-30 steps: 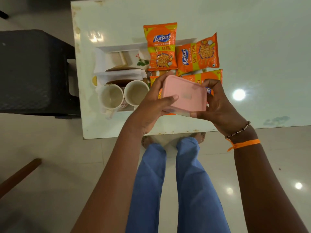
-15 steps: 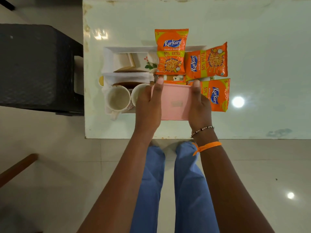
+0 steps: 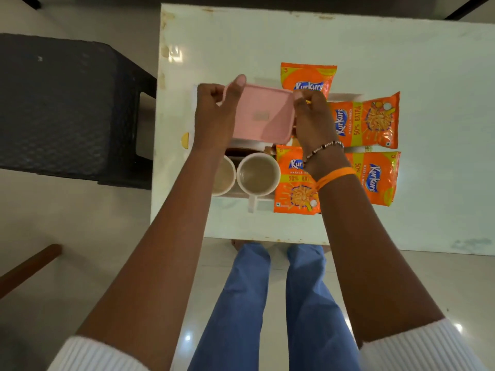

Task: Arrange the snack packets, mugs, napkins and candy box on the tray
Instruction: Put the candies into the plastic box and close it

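Altogether: four snack packets [image 3: 365, 120], two mugs [image 3: 258, 174], one candy box [image 3: 262, 115].

Pink rectangular plastic candy box [image 3: 263, 113], lid on, held level between both hands above the far left part of the white tray [image 3: 345, 96]. Two white ceramic mugs [image 3: 258, 174] stand upright, side by side, at the tray's near edge. Four orange foil Kurkure snack packets [image 3: 367, 120] lie flat at the right. White napkins [image 3: 245, 142] mostly hidden beneath the box.
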Action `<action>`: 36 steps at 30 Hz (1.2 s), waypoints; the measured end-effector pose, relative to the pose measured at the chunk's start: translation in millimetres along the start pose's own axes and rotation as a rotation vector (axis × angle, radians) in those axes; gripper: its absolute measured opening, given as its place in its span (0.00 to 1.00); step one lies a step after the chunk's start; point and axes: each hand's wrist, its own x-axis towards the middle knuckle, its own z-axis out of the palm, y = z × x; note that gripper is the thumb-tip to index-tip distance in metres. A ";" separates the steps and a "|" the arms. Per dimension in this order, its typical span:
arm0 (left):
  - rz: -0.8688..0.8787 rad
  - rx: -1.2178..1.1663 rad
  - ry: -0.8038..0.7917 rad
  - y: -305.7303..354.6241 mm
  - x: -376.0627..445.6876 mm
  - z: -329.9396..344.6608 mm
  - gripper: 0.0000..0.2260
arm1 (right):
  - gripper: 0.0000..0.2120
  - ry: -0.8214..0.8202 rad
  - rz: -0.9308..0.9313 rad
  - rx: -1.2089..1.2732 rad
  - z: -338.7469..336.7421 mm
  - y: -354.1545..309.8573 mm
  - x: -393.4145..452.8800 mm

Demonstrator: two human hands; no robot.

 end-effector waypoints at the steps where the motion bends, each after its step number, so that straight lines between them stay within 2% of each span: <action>1: -0.018 0.004 0.026 -3.4 10.9 0.5 0.16 | 0.13 0.008 0.009 0.005 5.2 -1.4 7.1; 7: -0.050 0.114 0.039 -24.3 56.3 0.3 0.16 | 0.18 -0.058 0.017 -0.074 29.2 5.3 35.1; 10: -0.075 0.191 -0.002 -36.7 64.8 1.1 0.10 | 0.20 -0.079 0.031 -0.108 35.0 15.8 42.0; 14: -0.111 0.223 -0.121 -42.9 65.9 0.1 0.17 | 0.23 -0.151 0.070 -0.158 41.9 26.7 46.9; 16: -0.135 0.223 -0.162 -41.0 68.6 -2.5 0.18 | 0.24 -0.181 0.084 -0.186 46.1 32.3 49.6; 19: -0.189 0.273 -0.234 -40.4 72.1 -3.3 0.14 | 0.21 -0.184 0.086 -0.186 47.3 37.5 52.1; 22: -0.240 0.340 -0.278 -41.5 70.6 -2.3 0.16 | 0.16 -0.181 0.062 -0.213 45.5 37.2 50.7; 24: -0.220 0.362 -0.292 -42.1 70.5 -3.8 0.18 | 0.17 -0.189 0.045 -0.213 44.2 36.2 50.1; 27: -0.166 0.302 -0.220 -45.2 60.1 -13.2 0.22 | 0.20 -0.056 0.047 -0.132 33.7 39.9 37.4; 31: -0.181 0.164 -0.007 -64.8 20.1 -40.1 0.22 | 0.12 0.268 0.030 -0.025 -2.0 64.0 -7.5; 33: -0.253 0.151 0.043 -83.0 -2.8 -54.4 0.19 | 0.10 0.434 0.079 -0.039 -20.4 87.7 -33.8; 36: -0.426 -0.044 0.074 -105.0 -30.3 -65.6 0.11 | 0.11 0.632 0.251 0.004 -42.8 128.6 -62.3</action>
